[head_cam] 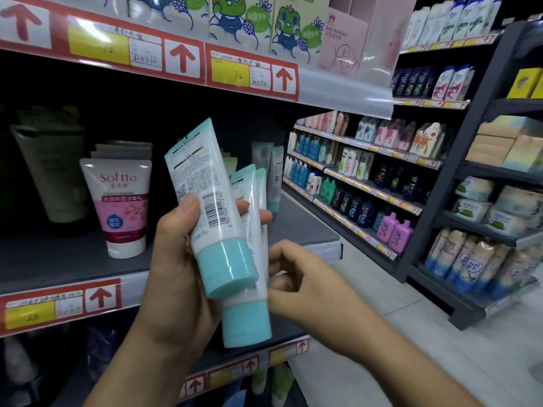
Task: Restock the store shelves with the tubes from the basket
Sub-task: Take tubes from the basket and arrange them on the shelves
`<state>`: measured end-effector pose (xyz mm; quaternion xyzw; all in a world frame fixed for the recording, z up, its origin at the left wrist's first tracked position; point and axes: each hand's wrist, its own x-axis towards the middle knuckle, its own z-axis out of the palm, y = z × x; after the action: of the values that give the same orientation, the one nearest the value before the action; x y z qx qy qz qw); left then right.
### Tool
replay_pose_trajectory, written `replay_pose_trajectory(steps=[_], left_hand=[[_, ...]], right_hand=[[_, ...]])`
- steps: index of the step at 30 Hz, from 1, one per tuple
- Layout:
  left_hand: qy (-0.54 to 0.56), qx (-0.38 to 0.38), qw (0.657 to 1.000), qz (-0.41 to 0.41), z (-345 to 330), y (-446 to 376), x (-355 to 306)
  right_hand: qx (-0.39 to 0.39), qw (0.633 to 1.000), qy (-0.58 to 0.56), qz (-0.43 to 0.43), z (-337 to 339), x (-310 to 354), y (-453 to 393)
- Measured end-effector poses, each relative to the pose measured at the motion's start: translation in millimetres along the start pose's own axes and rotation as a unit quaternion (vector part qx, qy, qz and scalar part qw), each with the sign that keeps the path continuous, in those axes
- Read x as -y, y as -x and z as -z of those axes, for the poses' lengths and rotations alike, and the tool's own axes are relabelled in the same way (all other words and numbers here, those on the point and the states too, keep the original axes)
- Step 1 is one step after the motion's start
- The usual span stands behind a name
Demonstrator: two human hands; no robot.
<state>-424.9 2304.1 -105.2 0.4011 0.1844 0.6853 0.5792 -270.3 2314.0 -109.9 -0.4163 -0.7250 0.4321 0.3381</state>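
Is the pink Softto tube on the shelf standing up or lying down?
Standing upright: the pink Softto tube rests on its white cap on the shelf, crimped end up.

A wide stretch of bare grey shelf [293, 227] is seen to the right of the pink Softto tube [122, 207], and entry there is left open from the front. The left of that level is blocked by the Softto tube, the tubes ranked behind it, and a dark olive tube [51, 171] beside it. At the back right, room is taken by two pale teal-capped tubes [269, 171] standing upright. Height is limited by the upper shelf's label rail [182, 63]. The approach is partly filled by the bundle of teal-capped tubes [217, 218] gripped in the left hand [179, 274].
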Motion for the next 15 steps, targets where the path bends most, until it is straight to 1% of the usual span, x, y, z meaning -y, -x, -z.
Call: replay_pose_trajectory(steps=[1, 2, 3, 4, 5, 6, 7, 8, 9, 10, 12, 15], left_hand=[[0.004, -0.017, 1.000, 0.001, 0.4, -0.9, -0.9], [0.010, -0.034, 0.999, 0.001, 1.5, -2.2, -1.3], [0.013, -0.047, 0.999, 0.000, 3.1, -3.3, -1.8], [0.015, -0.055, 0.998, -0.001, 5.0, -4.6, -2.2], [0.013, -0.060, 0.998, 0.000, 5.8, -5.3, -2.8], [0.009, -0.066, 0.998, 0.002, 7.4, -6.2, -2.6], [0.005, -0.072, 0.997, 0.006, 8.5, -6.7, -2.7], [0.000, -0.075, 0.997, 0.009, 9.9, -7.2, -2.1], [-0.006, -0.075, 0.997, 0.011, 11.0, -7.7, -1.7], [-0.012, -0.071, 0.997, 0.012, 12.3, -8.3, -0.8], [-0.009, -0.068, 0.998, 0.013, 14.6, -8.7, -0.3], [-0.011, -0.067, 0.998, 0.014, 19.9, -9.1, -1.9]], right_hand=[[0.053, 0.998, -0.020, -0.010, 10.1, 2.0, -1.0], [0.084, 0.996, -0.034, -0.019, 21.0, 3.9, -5.3], [0.077, 0.995, -0.052, -0.028, 31.3, 3.6, -13.8], [0.026, 0.996, -0.076, -0.039, 40.7, 0.8, -27.3], [-0.056, 0.991, -0.106, -0.057, 49.5, -6.9, -47.1], [-0.143, 0.981, -0.112, -0.072, 55.9, -15.1, -69.5], [-0.210, 0.971, -0.079, -0.082, 59.6, -22.7, -92.4], [-0.241, 0.966, -0.026, -0.090, 61.9, -27.9, -113.3], [-0.244, 0.965, 0.015, -0.094, 62.8, -33.5, -133.3], [-0.235, 0.967, 0.031, -0.093, 62.9, -36.8, -148.7], [-0.225, 0.969, 0.007, -0.099, 64.8, -49.4, -175.9], [-0.240, 0.966, 0.001, -0.099, 67.1, -73.4, -204.6]])
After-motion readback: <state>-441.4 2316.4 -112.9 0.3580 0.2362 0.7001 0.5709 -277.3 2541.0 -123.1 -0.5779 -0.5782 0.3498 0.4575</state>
